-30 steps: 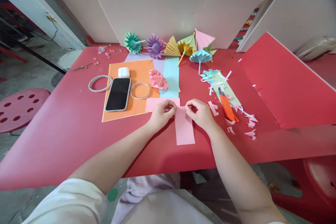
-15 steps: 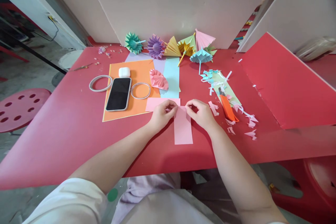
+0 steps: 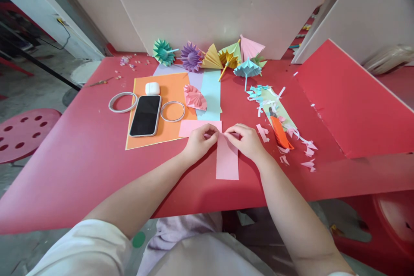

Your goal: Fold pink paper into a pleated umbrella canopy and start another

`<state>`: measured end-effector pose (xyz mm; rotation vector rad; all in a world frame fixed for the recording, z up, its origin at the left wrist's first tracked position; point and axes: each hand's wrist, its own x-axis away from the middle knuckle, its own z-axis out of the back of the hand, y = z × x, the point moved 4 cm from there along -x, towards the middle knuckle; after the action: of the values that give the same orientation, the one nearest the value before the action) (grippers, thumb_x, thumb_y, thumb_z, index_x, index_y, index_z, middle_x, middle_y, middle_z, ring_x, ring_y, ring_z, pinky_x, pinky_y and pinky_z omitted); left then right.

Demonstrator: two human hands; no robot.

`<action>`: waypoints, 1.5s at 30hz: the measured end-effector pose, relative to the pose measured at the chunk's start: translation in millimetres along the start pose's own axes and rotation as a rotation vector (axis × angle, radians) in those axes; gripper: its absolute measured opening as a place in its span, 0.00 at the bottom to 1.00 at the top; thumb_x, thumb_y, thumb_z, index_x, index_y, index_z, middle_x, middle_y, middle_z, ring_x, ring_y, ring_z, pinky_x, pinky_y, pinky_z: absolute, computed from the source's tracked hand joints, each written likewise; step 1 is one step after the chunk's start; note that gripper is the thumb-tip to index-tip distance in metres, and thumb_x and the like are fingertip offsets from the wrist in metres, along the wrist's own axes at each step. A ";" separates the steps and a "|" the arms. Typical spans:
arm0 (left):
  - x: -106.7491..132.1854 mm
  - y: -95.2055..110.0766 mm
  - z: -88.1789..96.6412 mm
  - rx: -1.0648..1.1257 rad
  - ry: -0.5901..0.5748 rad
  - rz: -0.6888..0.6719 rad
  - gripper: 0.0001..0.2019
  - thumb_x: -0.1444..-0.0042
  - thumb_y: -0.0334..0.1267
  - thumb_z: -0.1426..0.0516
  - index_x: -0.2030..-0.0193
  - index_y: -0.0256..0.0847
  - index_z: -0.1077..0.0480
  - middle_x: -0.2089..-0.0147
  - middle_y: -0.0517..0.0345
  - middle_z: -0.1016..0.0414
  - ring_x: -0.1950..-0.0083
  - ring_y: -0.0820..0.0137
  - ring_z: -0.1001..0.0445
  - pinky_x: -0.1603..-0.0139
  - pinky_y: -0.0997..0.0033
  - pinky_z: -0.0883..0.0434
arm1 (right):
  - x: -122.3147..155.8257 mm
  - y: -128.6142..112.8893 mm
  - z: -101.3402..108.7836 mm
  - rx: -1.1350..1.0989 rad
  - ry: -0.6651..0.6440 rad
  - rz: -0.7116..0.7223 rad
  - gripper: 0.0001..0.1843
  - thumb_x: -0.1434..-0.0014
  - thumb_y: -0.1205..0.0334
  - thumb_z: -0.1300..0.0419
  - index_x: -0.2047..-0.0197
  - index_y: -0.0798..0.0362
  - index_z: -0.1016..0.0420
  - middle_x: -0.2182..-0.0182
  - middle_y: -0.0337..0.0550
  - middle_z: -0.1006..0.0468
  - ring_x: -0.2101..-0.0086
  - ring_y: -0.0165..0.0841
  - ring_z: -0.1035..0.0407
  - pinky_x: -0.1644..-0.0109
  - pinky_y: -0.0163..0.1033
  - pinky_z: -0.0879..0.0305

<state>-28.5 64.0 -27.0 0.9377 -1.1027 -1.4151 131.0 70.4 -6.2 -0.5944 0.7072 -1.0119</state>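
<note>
My left hand (image 3: 203,141) pinches the top left corner of a pink paper strip (image 3: 227,159), its fingers closed. At the strip's upper edge my right hand (image 3: 245,139) is closed too, thumb and forefinger pressed on the paper close to the left fingertips. The strip hangs down toward me over the red table (image 3: 181,181). A second pink strip (image 3: 190,127) lies crosswise behind my left hand, partly covered by it. Just beyond sits a folded pink paper fan (image 3: 195,97), resting partly on orange and blue sheets.
A phone (image 3: 145,115), an earbud case (image 3: 152,89) and a ring (image 3: 173,111) lie on an orange sheet (image 3: 176,131). Paper umbrellas (image 3: 247,69) line the back. Right of my hands are an orange cutter (image 3: 280,133) and paper scraps (image 3: 308,164). A red board (image 3: 362,103) stands at right.
My right hand has slid slightly left along the strip's top edge, nearer to my left fingers. The strip's lower end has shifted a little toward me and right.
</note>
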 end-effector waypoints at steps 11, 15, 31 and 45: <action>4.8 1.3 -3.3 -0.092 -0.005 -0.044 0.10 0.45 0.42 0.45 0.60 0.41 0.29 0.66 0.58 0.23 0.67 0.72 0.26 0.63 0.73 0.30 | 0.5 -0.1 -0.3 -0.020 0.049 0.003 0.05 0.43 0.62 0.45 0.68 0.49 0.27 0.69 0.39 0.24 0.66 0.31 0.30 0.61 0.37 0.35; 6.4 2.1 -4.6 -0.155 0.009 -0.048 0.09 0.45 0.42 0.45 0.66 0.42 0.26 0.68 0.60 0.23 0.67 0.72 0.27 0.62 0.72 0.32 | 0.6 -1.2 -4.8 -0.012 0.060 0.003 0.05 0.44 0.62 0.45 0.66 0.49 0.28 0.67 0.41 0.23 0.64 0.33 0.29 0.59 0.38 0.35; 3.9 1.3 -3.2 -0.188 -0.013 -0.033 0.12 0.47 0.44 0.44 0.67 0.39 0.24 0.69 0.58 0.23 0.68 0.72 0.29 0.66 0.75 0.33 | 0.8 3.9 -5.0 0.012 0.006 -0.092 0.02 0.50 0.66 0.46 0.72 0.50 0.35 0.74 0.36 0.29 0.72 0.29 0.34 0.66 0.35 0.39; 2.1 0.5 -1.2 -0.215 0.015 -0.047 0.12 0.47 0.43 0.44 0.67 0.38 0.24 0.71 0.58 0.23 0.70 0.73 0.30 0.68 0.75 0.34 | 1.2 6.1 0.9 0.023 0.044 -0.076 0.03 0.47 0.66 0.47 0.69 0.50 0.32 0.70 0.38 0.26 0.68 0.30 0.31 0.63 0.35 0.37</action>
<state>-27.6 61.7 -26.8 0.8224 -0.9013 -1.5289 135.5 71.9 -10.4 -0.5843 0.7152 -1.1045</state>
